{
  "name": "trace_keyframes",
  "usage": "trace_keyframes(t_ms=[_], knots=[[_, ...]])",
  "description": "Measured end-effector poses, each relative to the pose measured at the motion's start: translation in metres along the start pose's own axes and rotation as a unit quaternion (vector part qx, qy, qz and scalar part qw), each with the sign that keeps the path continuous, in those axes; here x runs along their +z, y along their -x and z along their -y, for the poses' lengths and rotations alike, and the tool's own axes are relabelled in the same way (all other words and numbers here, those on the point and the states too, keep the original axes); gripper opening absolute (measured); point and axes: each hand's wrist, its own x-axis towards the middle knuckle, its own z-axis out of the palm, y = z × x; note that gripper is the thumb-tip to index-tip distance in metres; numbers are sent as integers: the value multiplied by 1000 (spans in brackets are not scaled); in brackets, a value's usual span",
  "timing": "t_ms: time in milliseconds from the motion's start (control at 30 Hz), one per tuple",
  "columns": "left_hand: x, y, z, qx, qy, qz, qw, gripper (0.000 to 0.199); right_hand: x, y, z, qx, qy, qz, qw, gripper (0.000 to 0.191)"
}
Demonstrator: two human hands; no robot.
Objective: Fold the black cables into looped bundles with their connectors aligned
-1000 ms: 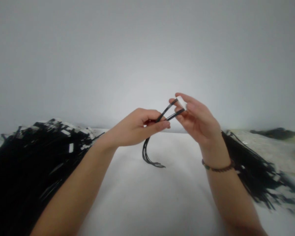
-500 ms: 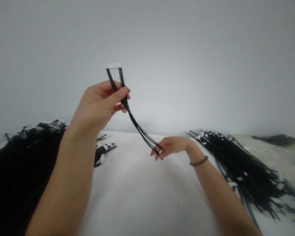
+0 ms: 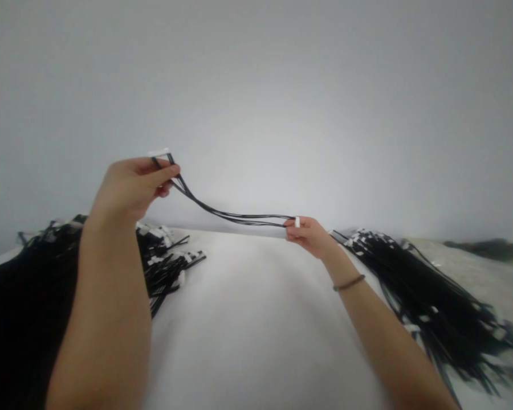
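Note:
A black wire harness point(image 3: 222, 214) with a white connector at each end hangs in a shallow sag between my hands, above the white table. My left hand point(image 3: 132, 182) pinches the wires just below the wider white connector point(image 3: 159, 152). At the other end, my right hand point(image 3: 310, 234) has its fingers closed on the harness by the small white connector point(image 3: 297, 222). A bracelet point(image 3: 349, 283) circles my right wrist.
Behind my left forearm lies a large pile of black harnesses point(image 3: 21, 296) with white connectors, reaching to its right side too. Another bundle of harnesses point(image 3: 414, 290) lies on the right, beside clear plastic sheeting point(image 3: 465, 265). A pale wall point(image 3: 256, 102) rises behind the white table point(image 3: 256, 319).
My left hand has moved left and down. My right hand has risen and gone slightly right, now gripping the harness by its small connector. The wires lie closer to level.

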Motion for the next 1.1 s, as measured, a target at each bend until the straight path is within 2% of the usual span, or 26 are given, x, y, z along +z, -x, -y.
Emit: trace_keyframes(t_ms=[167, 300, 367, 467, 633, 700, 767, 900, 1000, 1100], knots=[[12, 6, -2, -30, 19, 110, 993, 27, 1, -3, -1, -51, -152, -32, 987, 11], [27, 10, 4, -72, 1, 211, 975, 26, 0, -5, -2, -75, -176, -30, 981, 11], [34, 10, 11, -89, -5, 230, 969, 27, -1, -6, -3, -87, -184, -50, 978, 14], [45, 7, 20, -105, 19, 225, 968, 26, -5, -9, -6, -110, -188, -91, 972, 14], [72, 7, 39, -156, 121, 190, 962, 23, -14, -16, -19, -88, -97, -119, 984, 20], [88, 13, 52, -190, 117, 228, 948, 26, -19, -17, -28, -66, -39, -131, 988, 23], [103, 23, 68, -223, 91, 290, 926, 29, -26, -17, -39, -42, 44, -137, 989, 27], [124, 43, 99, -246, 82, 411, 874, 32, -39, -13, -57, 23, 170, -73, 982, 33], [132, 52, 116, -236, 92, 437, 863, 33, -43, -11, -65, 56, 194, -59, 978, 34], [138, 59, 128, -226, 108, 429, 868, 32, -40, -11, -70, 27, 195, -53, 979, 33]])
